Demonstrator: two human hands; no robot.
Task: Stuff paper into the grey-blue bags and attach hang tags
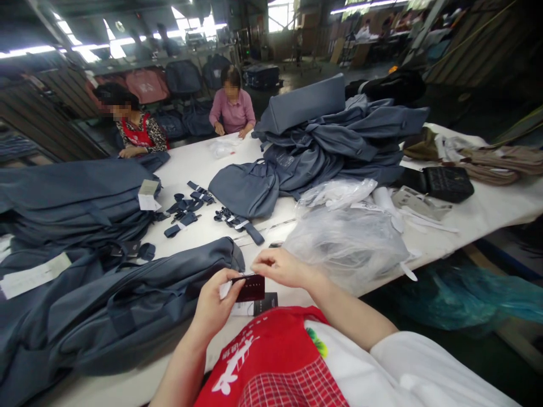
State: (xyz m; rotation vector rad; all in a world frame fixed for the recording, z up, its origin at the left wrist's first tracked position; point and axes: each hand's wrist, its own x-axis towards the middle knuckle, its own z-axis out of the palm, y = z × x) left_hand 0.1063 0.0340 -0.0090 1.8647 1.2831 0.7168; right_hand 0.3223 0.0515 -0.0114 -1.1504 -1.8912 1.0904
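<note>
My left hand (215, 301) grips a dark maroon hang tag (253, 289) with pale lettering, the thumb across its front. A bit of white shows beside the tag within the fingers. My right hand (278, 265) is closed in a pinch just above the tag's top right corner, where a thin string seems to run to the fingertips. Below the tag, a black card (268, 301) and a white label (243, 308) lie on the table, close to the red apron. A long blue-grey bag (169, 288) lies left of my left hand.
Blue-grey bags (322, 135) are heaped across the white table (190, 164). Bundled straps (184, 212) lie mid-table. Clear plastic bags (348, 243) spread right of my right hand, near a black quilted pouch (448, 183). Two people (233, 107) (138, 127) are at the far side.
</note>
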